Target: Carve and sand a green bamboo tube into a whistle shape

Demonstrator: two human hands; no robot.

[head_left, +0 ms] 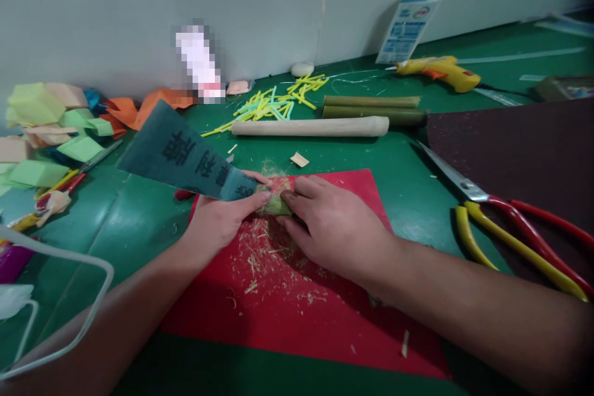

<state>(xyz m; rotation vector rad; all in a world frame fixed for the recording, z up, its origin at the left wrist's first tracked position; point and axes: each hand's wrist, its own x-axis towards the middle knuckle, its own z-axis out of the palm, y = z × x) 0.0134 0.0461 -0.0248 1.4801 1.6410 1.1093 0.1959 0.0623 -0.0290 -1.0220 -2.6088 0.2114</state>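
Observation:
A dark green strip of sandpaper (185, 154) with printed characters stands up at a slant from my left hand (223, 216). The fingers of this hand are closed, pinching its lower end against a short piece of green bamboo (275, 204). My right hand (334, 223) grips the bamboo's other end, its fingers curled round it and hiding much of it. Both hands are over a red sheet (278, 322) strewn with pale shavings (253, 266).
Scissors (482, 198) and yellow-handled pliers (520, 241) lie at the right. Behind are a peeled bamboo stick (310, 127), green bamboo lengths (371, 112), cut yellow straws (260, 105) and a yellow glue gun (439, 71). Folded paper (41, 105) and a white cable (104, 272) occupy the left.

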